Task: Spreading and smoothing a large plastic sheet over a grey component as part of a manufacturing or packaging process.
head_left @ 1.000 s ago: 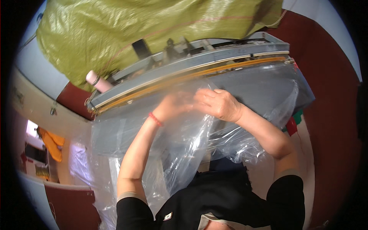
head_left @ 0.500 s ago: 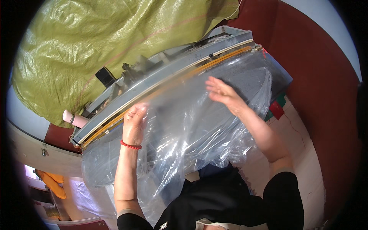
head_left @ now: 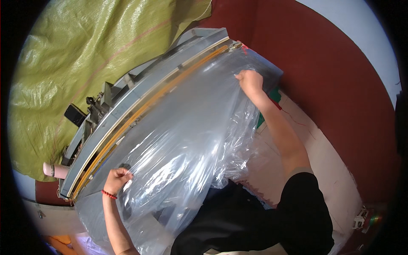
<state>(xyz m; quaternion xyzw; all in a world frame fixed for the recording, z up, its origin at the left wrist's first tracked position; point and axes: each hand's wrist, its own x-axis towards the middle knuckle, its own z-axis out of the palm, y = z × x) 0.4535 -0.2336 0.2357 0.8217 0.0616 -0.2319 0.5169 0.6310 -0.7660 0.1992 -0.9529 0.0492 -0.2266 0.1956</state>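
A large sheet of clear plastic film [head_left: 187, 148] lies spread over a dark grey work surface [head_left: 212, 72], wrinkled and shiny along its near side. My left hand [head_left: 117, 180], with a red bead bracelet at the wrist, pinches the film near the left end of the surface. Toward the far right end, my right hand [head_left: 250, 83] is closed in a pinch on the film's other side. The sheet stretches between both hands, and its loose folds hang down over the near edge toward my black clothing.
Behind the surface runs a long grey metal frame [head_left: 140, 91] with a yellow-orange strip [head_left: 170, 85] along it. A black phone-like device [head_left: 75, 114] and a pink cylinder [head_left: 57, 171] are at the left. Yellow-green woven sheeting [head_left: 97, 46] covers the area beyond; a dark red wall [head_left: 310, 63] stands right.
Both hands have closed on the film and moved apart, the left one toward me and left. The sheet now looks flatter and tauter. The whole view has shifted to the right.
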